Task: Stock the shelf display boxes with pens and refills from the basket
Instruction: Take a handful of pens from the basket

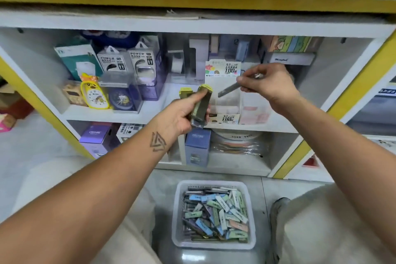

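The left grip (188, 111) is clamping a bundle of green refill packs (200, 105) while the right grip (263, 81) is pinching one dark refill (229, 89) just above the display box (222, 100), basket (214, 214) far below both.

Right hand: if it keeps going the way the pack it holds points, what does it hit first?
Likely the white display box on the shelf. The right hand holds a thin pack in its fingers, angled down-left at the box's open compartment. Depth is unclear; the left hand sits near that line.
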Available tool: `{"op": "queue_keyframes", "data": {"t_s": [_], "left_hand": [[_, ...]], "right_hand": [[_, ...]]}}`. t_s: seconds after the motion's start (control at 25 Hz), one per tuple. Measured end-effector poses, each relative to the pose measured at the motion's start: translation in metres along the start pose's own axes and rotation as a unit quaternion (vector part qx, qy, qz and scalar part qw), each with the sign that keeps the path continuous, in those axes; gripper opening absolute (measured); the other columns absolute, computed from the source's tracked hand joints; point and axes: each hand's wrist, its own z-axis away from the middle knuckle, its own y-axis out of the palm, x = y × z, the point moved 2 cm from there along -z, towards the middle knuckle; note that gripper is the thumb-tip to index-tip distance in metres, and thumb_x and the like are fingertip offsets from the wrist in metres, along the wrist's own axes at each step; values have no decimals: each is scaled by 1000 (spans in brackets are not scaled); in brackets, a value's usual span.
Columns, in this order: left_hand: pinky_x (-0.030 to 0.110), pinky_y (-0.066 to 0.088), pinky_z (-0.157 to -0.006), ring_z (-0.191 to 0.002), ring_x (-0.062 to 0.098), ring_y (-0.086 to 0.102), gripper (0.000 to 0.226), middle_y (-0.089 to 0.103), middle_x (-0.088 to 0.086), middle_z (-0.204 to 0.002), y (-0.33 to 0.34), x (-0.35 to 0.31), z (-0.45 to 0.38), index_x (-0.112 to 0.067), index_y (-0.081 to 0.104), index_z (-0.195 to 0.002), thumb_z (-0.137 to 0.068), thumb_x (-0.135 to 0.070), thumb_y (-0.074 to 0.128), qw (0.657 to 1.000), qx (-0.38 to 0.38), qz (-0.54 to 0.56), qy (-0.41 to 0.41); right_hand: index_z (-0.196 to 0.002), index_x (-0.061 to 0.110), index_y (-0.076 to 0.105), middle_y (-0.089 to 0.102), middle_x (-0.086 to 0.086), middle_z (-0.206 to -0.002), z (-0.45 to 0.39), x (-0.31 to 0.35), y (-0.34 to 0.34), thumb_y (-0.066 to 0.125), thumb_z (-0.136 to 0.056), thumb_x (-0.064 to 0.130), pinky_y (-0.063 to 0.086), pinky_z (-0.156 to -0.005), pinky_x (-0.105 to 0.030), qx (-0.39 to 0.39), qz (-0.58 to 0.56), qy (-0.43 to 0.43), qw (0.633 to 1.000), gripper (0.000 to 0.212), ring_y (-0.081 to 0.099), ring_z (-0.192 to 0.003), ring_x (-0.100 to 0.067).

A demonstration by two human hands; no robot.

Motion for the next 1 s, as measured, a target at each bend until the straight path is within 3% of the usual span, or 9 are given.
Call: {"op": "queue_keyframes", "data": {"t_s": [0.08,0.16,0.24,0.36,0.48,0.64,0.8,0.88,1.0], "left_hand": [[32,51,-50,-55,21,58,34,63,13,-74,5,-15,-11,-8,59,-106,-84,-29,75,999,-38,11,14],[34,50,-52,-56,22,58,36,63,14,-82,6,-25,-22,-10,58,-109,-83,-27,77,997,-73,19,20],[35,50,-54,-58,24,59,40,65,17,-91,4,-28,-32,-10,58,-113,-82,-26,78,995,-99,20,22],[38,51,-58,-58,25,60,40,66,17,-87,-6,-28,-43,-7,60,-109,-80,-25,80,992,-116,34,25],[36,51,-58,-54,24,60,34,65,15,-74,-13,-27,-46,-7,61,-100,-79,-27,80,994,-97,58,13],[34,52,-58,-54,22,59,35,65,13,-69,-17,-25,-43,-8,61,-99,-80,-31,79,995,-73,67,-15],[30,54,-53,-52,21,59,34,64,12,-69,-25,-27,-37,-9,61,-102,-82,-31,77,994,-69,74,-34],[30,55,-52,-50,21,60,37,64,13,-68,-29,-25,-36,-7,60,-107,-83,-29,76,994,-75,71,-39],[31,55,-50,-48,21,60,38,64,13,-68,-28,-23,-36,-7,59,-110,-83,-29,76,993,-76,75,-45]], "right_hand": [[-96,11,75,71,-1,-80,-18,3,3,83,-79,11,49,-62,-11,19,109,-6,994,18,66,-63,2],[-90,17,74,73,-2,-80,-34,2,12,75,-87,14,52,-65,-17,30,198,-19,980,4,71,-71,-5],[-86,16,71,73,-6,-79,-44,-1,24,69,-92,16,56,-66,-27,22,271,-67,960,5,73,-71,-12],[-102,14,66,71,-8,-82,-53,-12,45,68,-91,14,58,-72,-39,19,290,-135,947,12,71,-69,-18],[-103,18,52,67,-11,-80,-60,-27,63,69,-90,12,55,-67,-45,36,290,-167,942,22,68,-71,-27],[-95,18,52,66,-12,-74,-68,-36,75,64,-92,8,56,-60,-39,54,249,-191,948,16,68,-68,-26],[-98,11,66,70,-16,-81,-67,-43,82,53,-94,-3,60,-69,-35,80,226,-171,956,20,71,-72,-25],[-100,4,70,72,-18,-83,-64,-43,83,49,-93,-4,57,-72,-41,74,316,-201,924,24,70,-78,-33],[-100,12,73,75,-11,-95,-54,-36,79,52,-93,11,56,-76,-41,45,399,-225,888,23,68,-90,-34]]}}
